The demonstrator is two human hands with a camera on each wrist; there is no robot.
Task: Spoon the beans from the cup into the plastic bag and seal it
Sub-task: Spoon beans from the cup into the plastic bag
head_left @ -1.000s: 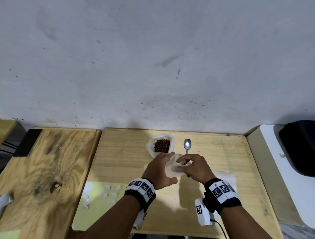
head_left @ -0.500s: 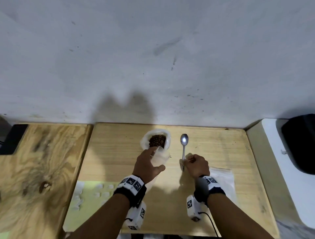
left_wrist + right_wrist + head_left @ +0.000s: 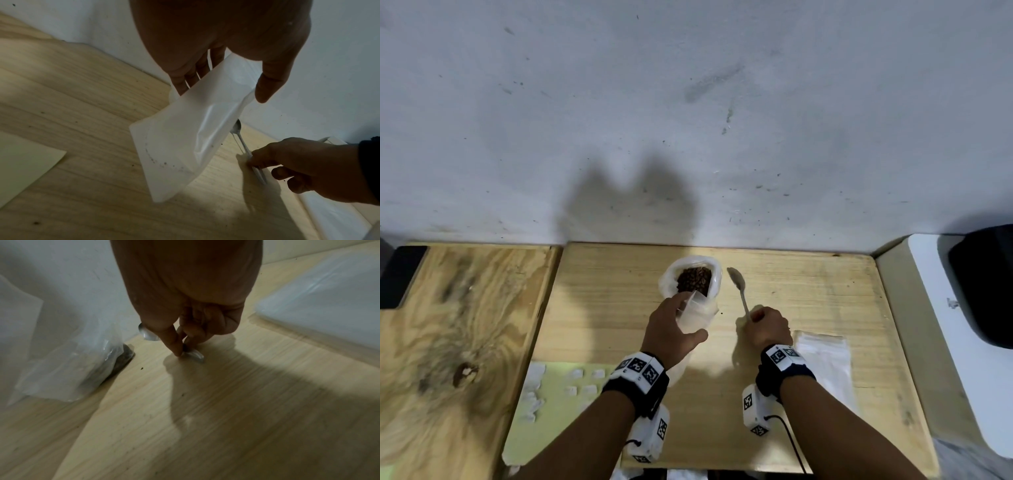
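Observation:
The cup of brown beans (image 3: 693, 281), wrapped in clear plastic, stands near the back of the light wooden table (image 3: 825, 291). My left hand (image 3: 674, 329) holds a white plastic bag (image 3: 697, 313) upright just in front of the cup. The left wrist view shows that bag (image 3: 185, 138) pinched between fingers and thumb, hanging off the table. To the right of the cup, the metal spoon (image 3: 739, 289) has its handle pinched by my right hand (image 3: 763, 322), and the bowl points toward the wall. In the right wrist view, thumb and finger squeeze the spoon (image 3: 195, 356) close to the tabletop.
Spare clear bags (image 3: 822, 363) lie flat to the right of my right wrist. A pale green sheet (image 3: 544, 411) with several white scraps covers the front left. A darker wooden board (image 3: 455, 342) adjoins on the left; a white surface with a black object (image 3: 983, 284) is at the right.
My right hand left the bag, moved right and pinched the spoon handle. My left hand raised the bag upright toward the cup. The spoon's bowl swung slightly left.

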